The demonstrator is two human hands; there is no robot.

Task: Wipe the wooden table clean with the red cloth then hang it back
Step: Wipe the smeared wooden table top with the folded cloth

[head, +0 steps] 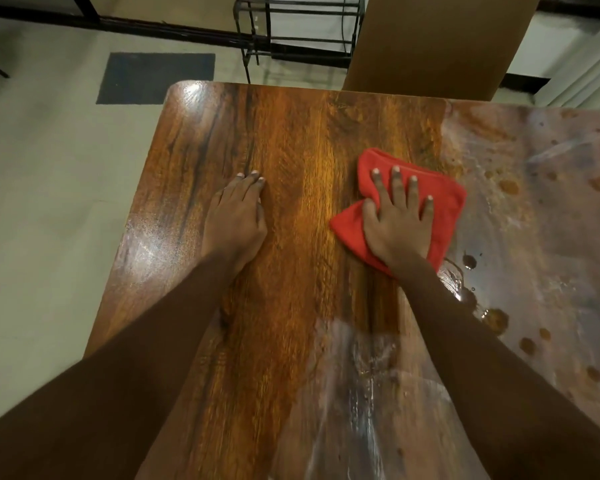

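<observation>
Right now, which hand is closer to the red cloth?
Right. The right hand presses on the red cloth; the left hand rests on bare table, well to its left.

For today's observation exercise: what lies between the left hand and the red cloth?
Only bare wooden table separates left hand from red cloth, per the head view.

The table bears the cloth under my right hand, my left hand flat, wet smears and drops at right

One left hand, one right hand, one red cloth, one table.
</observation>
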